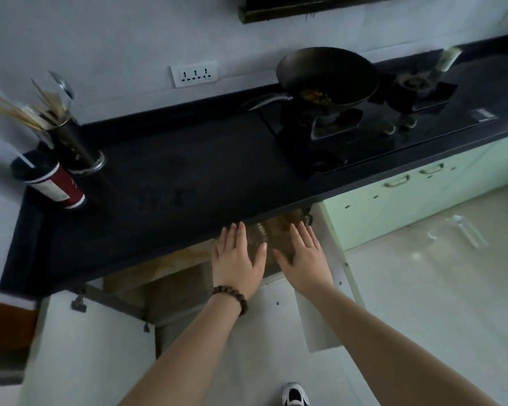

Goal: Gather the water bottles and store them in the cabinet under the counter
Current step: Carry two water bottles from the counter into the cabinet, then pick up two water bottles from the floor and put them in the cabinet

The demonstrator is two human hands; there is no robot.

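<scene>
Both hands are flat and spread, holding nothing: the left hand [236, 259] and right hand [304, 256] flank a clear bottle [260, 237] inside the open cabinet [170, 268], just under the worktop's front edge. It seems to lie with its long axis running into the cabinet, cap end hidden. More bottles [464, 232] seemingly remain on the floor, so the task looks partway done.

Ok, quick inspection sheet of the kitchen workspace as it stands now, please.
Surface: dark counter, middle bare.
Job's things: clear water bottle between the hands at the open cabinet under the counter; another clear bottle lies on the floor to the right.
Clutter: wok on the stove, utensil holder, red cup.
Hands: left hand and right hand open, fingers spread, either side of the bottle; contact unclear.
Cables: nothing seen.
Surroundings: wall socket, green cabinet doors, pale floor.
</scene>
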